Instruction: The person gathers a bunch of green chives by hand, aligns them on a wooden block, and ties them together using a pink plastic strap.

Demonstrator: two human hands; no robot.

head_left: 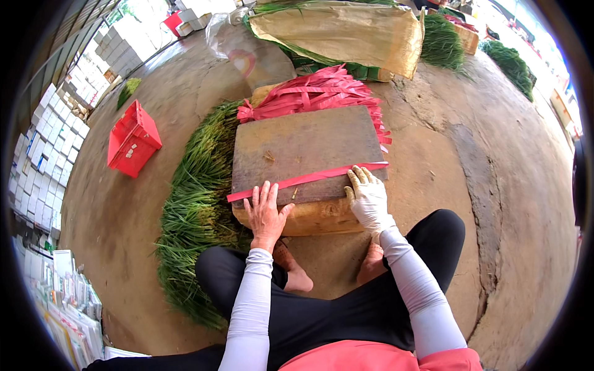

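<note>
A long red strip lies across the front part of a wooden board, which rests on a low tan block in front of me. My left hand, bare, lies on the board's front edge with its fingers stretched out, at the strip's left end. On the strip's right end sits my right hand in a stained white glove, its fingers extended and flat. At the board's far side is a heap of red strips. Long green stalks are piled along the left side of the board.
A red plastic crate stands on the concrete floor to the left. Beyond the board lies a tan woven sheet over more greens. Further green bundles sit at the far right. Stacked white boxes line the left; a crack runs along the right floor.
</note>
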